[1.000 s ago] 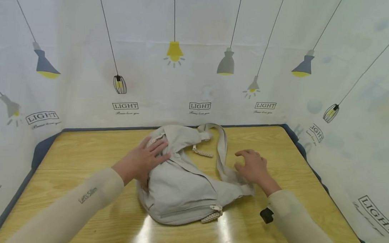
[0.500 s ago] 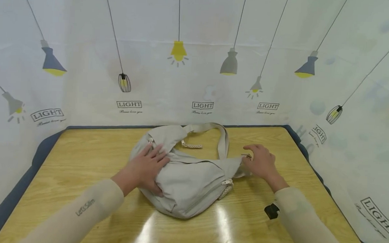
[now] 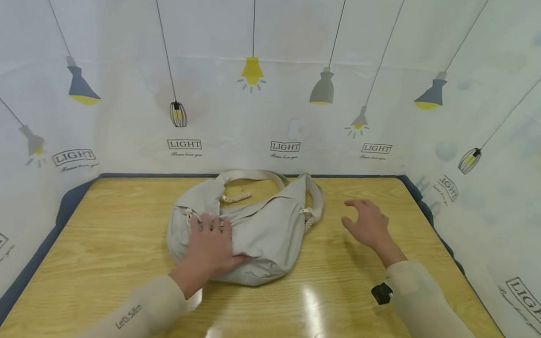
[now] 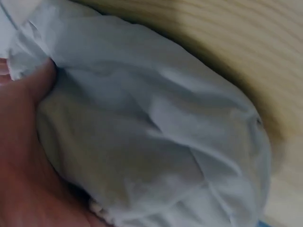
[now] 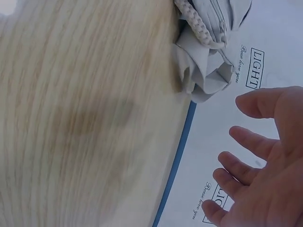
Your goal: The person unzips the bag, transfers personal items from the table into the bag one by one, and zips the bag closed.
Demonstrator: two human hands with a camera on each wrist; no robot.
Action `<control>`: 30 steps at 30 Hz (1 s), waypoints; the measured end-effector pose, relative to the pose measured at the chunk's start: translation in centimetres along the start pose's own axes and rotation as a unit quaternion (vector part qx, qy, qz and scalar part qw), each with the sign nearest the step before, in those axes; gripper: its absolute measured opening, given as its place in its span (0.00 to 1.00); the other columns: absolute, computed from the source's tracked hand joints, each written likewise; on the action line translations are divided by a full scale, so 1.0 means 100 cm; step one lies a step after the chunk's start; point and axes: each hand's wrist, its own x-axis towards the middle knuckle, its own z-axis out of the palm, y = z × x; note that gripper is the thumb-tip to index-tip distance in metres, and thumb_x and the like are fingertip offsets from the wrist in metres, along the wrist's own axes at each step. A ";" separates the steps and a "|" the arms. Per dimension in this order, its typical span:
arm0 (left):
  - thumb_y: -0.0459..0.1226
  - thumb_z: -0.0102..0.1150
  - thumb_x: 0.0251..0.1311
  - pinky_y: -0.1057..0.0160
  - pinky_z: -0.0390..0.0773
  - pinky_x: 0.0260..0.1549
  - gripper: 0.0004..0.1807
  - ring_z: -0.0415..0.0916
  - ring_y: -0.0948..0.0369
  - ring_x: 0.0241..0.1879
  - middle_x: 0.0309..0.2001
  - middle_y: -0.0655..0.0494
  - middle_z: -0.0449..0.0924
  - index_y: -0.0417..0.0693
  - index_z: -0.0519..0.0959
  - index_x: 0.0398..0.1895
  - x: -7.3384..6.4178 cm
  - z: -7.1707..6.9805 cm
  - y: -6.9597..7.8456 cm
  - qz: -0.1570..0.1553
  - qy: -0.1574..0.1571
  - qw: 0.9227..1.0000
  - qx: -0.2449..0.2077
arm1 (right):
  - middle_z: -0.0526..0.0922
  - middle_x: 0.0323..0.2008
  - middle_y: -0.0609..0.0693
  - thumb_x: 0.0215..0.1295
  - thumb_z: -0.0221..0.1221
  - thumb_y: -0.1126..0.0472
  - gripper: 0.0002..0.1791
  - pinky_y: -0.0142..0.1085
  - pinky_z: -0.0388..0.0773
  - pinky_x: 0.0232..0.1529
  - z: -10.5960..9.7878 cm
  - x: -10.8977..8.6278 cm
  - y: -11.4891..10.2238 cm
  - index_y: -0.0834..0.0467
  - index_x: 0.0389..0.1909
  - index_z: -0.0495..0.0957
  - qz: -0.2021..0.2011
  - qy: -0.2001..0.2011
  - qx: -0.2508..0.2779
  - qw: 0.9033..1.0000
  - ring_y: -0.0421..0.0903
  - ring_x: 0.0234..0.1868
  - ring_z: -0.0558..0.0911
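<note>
A light grey cloth shoulder bag lies on the wooden table, its strap looped along the far side. Braided cord pulls hang from its zips, one pull near the strap and another at the right end. My left hand rests on the bag's near left part with fingers spread. In the left wrist view its thumb presses into the folds of the bag. To the right of the bag, my right hand hovers with nothing in it, fingers loosely bent, apart from the cloth.
The wooden table has a dark blue edge on its far and side rims. Pale curtains printed with lamps and the word LIGHT enclose it at the back and sides. A black device sits at the right wrist.
The bag has turned anticlockwise, its right end swinging to the far side. My left hand has moved with it toward me; the right hand has come away from the bag's end.
</note>
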 end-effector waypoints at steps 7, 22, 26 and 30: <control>0.79 0.42 0.47 0.31 0.51 0.65 0.62 0.54 0.35 0.71 0.70 0.37 0.62 0.35 0.64 0.68 0.015 0.003 0.024 -0.043 0.011 0.999 -0.025 | 0.67 0.65 0.67 0.68 0.54 0.53 0.26 0.72 0.60 0.54 0.007 -0.003 0.002 0.58 0.64 0.71 -0.008 -0.011 0.003 1.000 0.70 0.64 0.66; 0.80 0.44 0.44 0.28 0.46 0.65 0.59 0.50 0.41 0.73 0.72 0.46 0.60 0.53 0.59 0.73 0.053 0.004 0.030 -0.078 -0.008 0.994 -0.081 | 0.65 0.66 0.68 0.68 0.52 0.52 0.26 0.71 0.59 0.55 0.018 0.002 0.000 0.57 0.64 0.70 -0.007 -0.044 0.006 0.999 0.71 0.64 0.65; 0.79 0.46 0.44 0.29 0.46 0.66 0.56 0.50 0.44 0.74 0.72 0.49 0.61 0.58 0.60 0.73 0.054 0.007 0.022 -0.062 -0.003 0.993 -0.101 | 0.66 0.66 0.67 0.68 0.52 0.53 0.25 0.71 0.58 0.55 0.018 0.002 0.000 0.57 0.64 0.71 -0.013 -0.039 0.000 0.999 0.71 0.64 0.65; 0.78 0.45 0.48 0.32 0.43 0.69 0.54 0.46 0.45 0.76 0.75 0.50 0.55 0.61 0.58 0.75 0.050 0.004 0.008 -0.028 -0.010 0.993 -0.112 | 0.67 0.66 0.66 0.68 0.53 0.53 0.25 0.71 0.57 0.57 0.017 0.002 0.003 0.57 0.64 0.71 -0.021 -0.029 -0.026 0.999 0.71 0.63 0.67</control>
